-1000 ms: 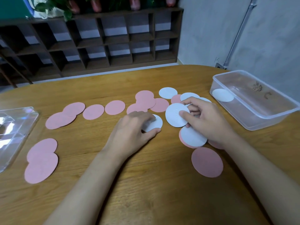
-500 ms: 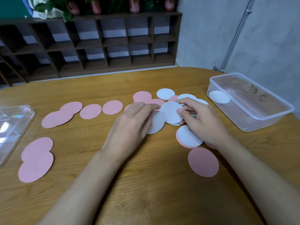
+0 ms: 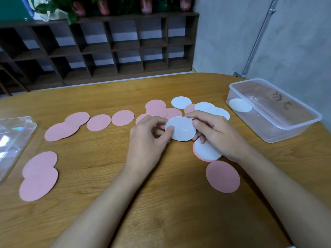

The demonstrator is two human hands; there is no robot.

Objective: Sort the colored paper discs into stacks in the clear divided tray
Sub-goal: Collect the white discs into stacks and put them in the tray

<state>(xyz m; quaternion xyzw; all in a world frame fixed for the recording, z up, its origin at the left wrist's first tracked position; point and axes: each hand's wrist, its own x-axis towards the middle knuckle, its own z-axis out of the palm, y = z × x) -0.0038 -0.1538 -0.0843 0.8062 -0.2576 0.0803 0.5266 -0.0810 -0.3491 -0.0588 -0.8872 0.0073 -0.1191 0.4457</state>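
White discs (image 3: 180, 128), a small stack, pinched from both sides by left hand (image 3: 148, 140) and right hand (image 3: 218, 136), well right of clear divided tray (image 3: 18, 133). Step looks like gathering whites. Next: square the edges, carry into one tray compartment. Pink discs (image 3: 98, 122) lie loose nearer the tray.

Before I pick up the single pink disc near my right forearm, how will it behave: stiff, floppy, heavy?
The pink disc lies flat against the table, so it is probably thin, light and hard to pinch. The white discs pinched by the left hand and right hand look unbent, so it is likely fairly stiff.
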